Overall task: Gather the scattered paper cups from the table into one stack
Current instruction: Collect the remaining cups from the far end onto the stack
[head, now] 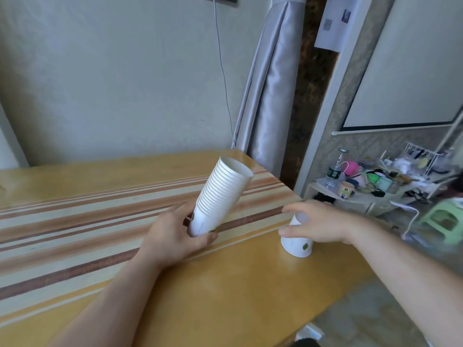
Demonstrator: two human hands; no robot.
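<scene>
White paper is nearly all in one place now. Nearest to me, my left hand [175, 236] is wrapped around the bottom of a tall stack of nested white paper cups [220, 196], thumb under the base and fingers round the far side, so it is closed on that stack and carrying it off the table. The stack leans up and to the right with its open mouth pointing away from me. I can make out well over a dozen rims in it, but they sit too close together for me to give an exact count.

Slightly farther out and to the right, my right hand [318, 221] is curled over the top of a single white paper cup with small green marks [297, 240], standing upside down on the yellow wooden table with its band of brown and cream stripes [87, 221], near the table's right edge. My fingers and thumb are on either side of its upturned base; whether they have fully closed on it I cannot tell.

So by my count: one stack, one loose cup, two hands. I see no other loose cups on the part of the table in view. I judge the job almost finished: this one cup has to be turned over and slid into the stack.

Beyond the table stand a grey curtain [265, 96] and a cluttered low shelf [375, 186].
</scene>
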